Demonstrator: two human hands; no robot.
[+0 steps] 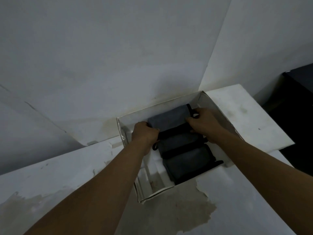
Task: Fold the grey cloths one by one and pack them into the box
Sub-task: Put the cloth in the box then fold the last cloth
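Observation:
A white open box (162, 190) sits on a white table against the wall. Three folded grey cloths with black edging lie in a row inside it: the far one (169, 119), the middle one (179, 141) and the near one (188, 163). My left hand (144, 134) grips the left end of the far cloth where it meets the middle one. My right hand (205, 122) grips the right end of the far cloth, fingers curled over its black edge. Both hands reach down into the box.
The white table (50, 184) has peeling, stained paint near the front. The box stands close to the white wall (118, 56) in a corner. A black piece of furniture (298, 107) stands at the right, beyond the table's edge.

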